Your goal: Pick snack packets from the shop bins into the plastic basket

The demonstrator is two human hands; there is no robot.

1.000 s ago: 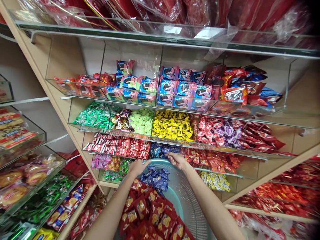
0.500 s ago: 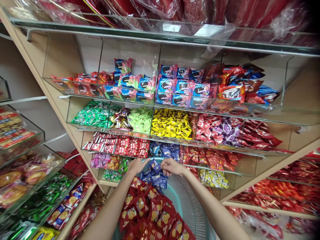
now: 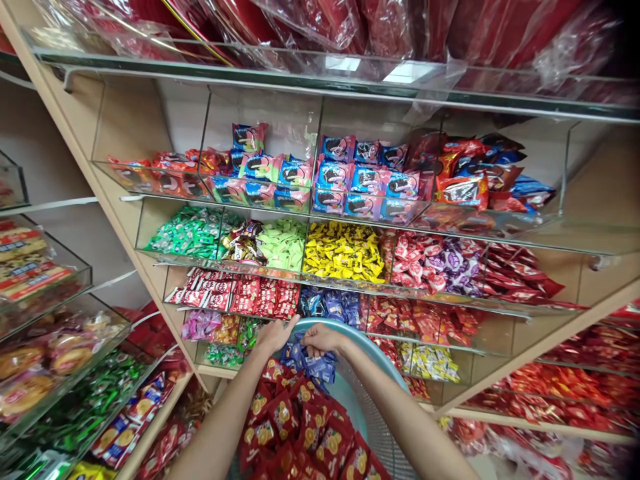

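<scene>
Left hand [image 3: 273,337] grips rim of basket [image 3: 347,393]; right hand [image 3: 321,340], fingers curled, at blue packets [image 3: 321,368] inside basket, cannot tell if pinching one. Packets seem light, slippery, perhaps fragile: best held by edges.

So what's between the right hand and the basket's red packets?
Blue packets, seen in the head view between the right hand and those red packets.

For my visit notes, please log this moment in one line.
left hand: gripping rim of basket | right hand: curled at blue packets | basket: red packets beside blue ones | beyond: stocked glass-fronted shelves
</scene>
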